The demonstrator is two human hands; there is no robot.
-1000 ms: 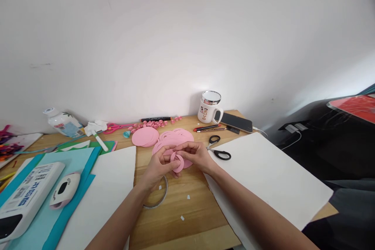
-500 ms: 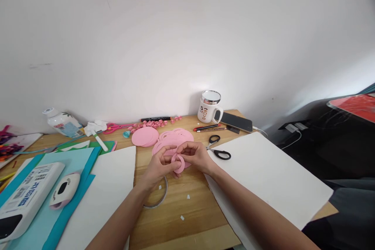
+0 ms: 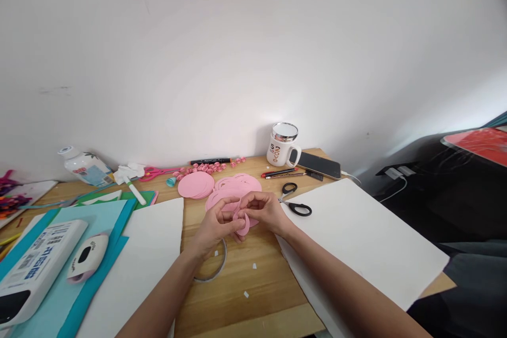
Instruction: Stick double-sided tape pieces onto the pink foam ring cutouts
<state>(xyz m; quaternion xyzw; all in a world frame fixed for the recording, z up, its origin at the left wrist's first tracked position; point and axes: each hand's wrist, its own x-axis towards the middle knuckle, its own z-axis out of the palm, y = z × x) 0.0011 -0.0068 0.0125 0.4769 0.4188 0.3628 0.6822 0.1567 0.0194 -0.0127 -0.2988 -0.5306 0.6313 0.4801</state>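
A curled pink paper strip (image 3: 244, 226) is pinched between my two hands, above the wooden table. My left hand (image 3: 217, 223) grips it from the left, thumb in front. From the right, my right hand (image 3: 261, 211) presses the strip's upper part with its fingertips; the fingers hide some of it. Just behind lie cut pink paper pieces (image 3: 237, 185), and to their left a stack of pink paper circles (image 3: 196, 185). Below my left wrist rests a roll of tape (image 3: 222, 266), partly covered by the wrist. Black-handled scissors (image 3: 300, 209) lie right of my right hand.
Small pink rolled pieces (image 3: 198, 170) lie near the wall beside a black marker (image 3: 210, 161). A white mug (image 3: 280, 150) and a phone (image 3: 319, 164) stand at the back right. White sheets (image 3: 364, 237) flank the middle; a glue runner (image 3: 87, 257) lies left.
The pink strip's loop has become narrower and turned between my fingers. Both hands stay in almost the same place.
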